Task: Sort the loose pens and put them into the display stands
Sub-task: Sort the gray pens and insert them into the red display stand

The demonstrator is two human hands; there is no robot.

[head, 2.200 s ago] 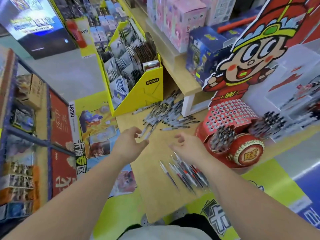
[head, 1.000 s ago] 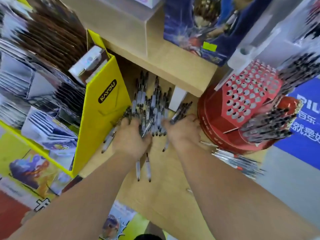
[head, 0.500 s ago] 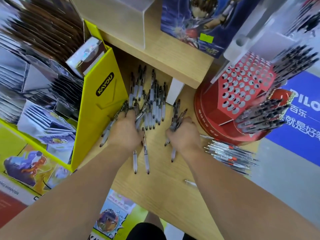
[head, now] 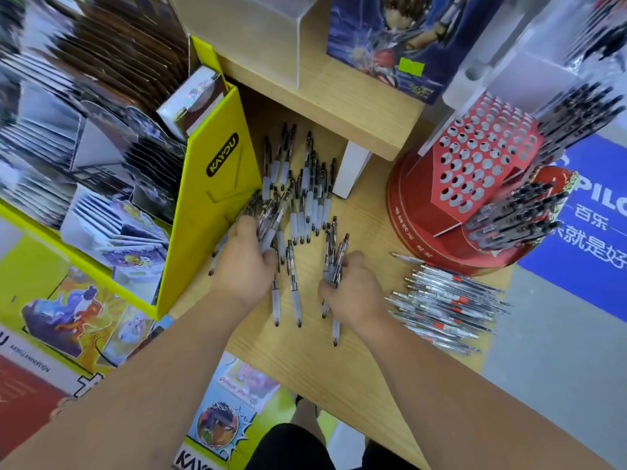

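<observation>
loose clear plastic pens (head: 305,198), 12 o'clock: likely light, stiff, slippery; grasp mid-barrel. left hand (head: 244,269) and right hand (head: 353,293) clutch bunches.

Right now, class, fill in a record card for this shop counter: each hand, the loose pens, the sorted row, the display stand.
Left hand: grips several loose pens at the pile's left edge, beside the yellow card box
Right hand: grips a bundle of pens
Sorted row: red-banded pens side by side on the wooden counter, right of the right hand
Red stand: many holes empty; black pens fill a cluster at its right
Task stage: no pen going into the stand yet
</observation>
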